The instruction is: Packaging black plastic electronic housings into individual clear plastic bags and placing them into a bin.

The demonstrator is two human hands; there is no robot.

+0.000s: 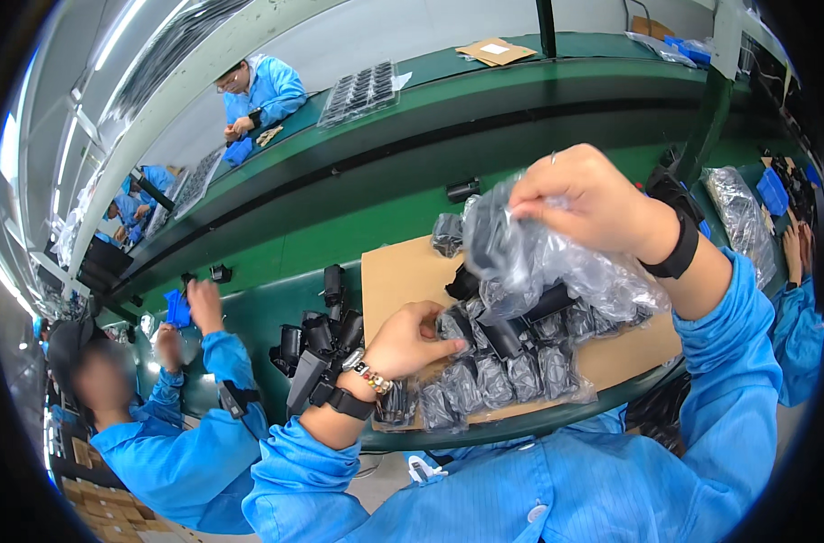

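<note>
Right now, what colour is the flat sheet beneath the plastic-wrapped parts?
The flat sheet is tan brown; it shows best in the head view.

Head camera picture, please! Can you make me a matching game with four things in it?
1. right hand
2. left hand
3. cardboard sheet
4. bracelet

A. brown, under the bagged black parts
B. made of colourful beads
C. raised, pinching clear plastic
D. lower down, beside bagged parts

Pairs: 1-C, 2-D, 3-A, 4-B
</note>
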